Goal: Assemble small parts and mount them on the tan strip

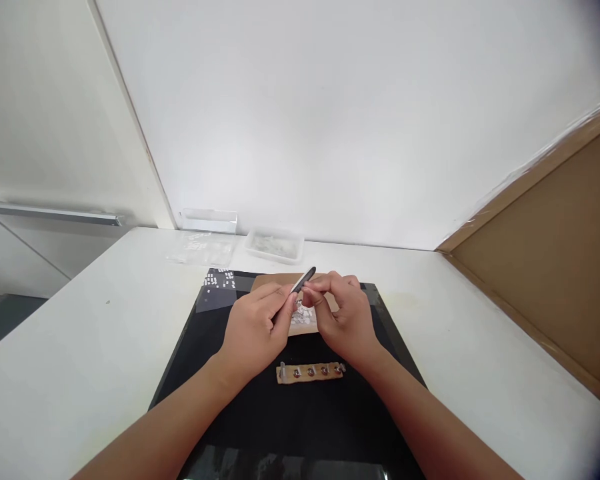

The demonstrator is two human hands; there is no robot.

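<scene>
My left hand [259,327] is closed around a slim black stick with a pale face and a rounded dark tip [303,279], which slants up to the right. Close against it, my right hand [347,320] pinches thumb and forefinger together; whatever sits between those fingertips is too small to make out. Behind both hands lies a brown card [270,279] with many small white pieces [304,316] on it, partly covered by the fingers. Nearer to me, a short wooden strip [303,380] carries a row of several shiny round bits and clear tabs.
Under everything is a black glossy mat [260,427] on a white table [110,313]. White squares [220,278] lie at its far left corner. A clear plastic tray [275,245] and a clear bag [200,248] rest by the wall. A brown board [545,247] stands at right.
</scene>
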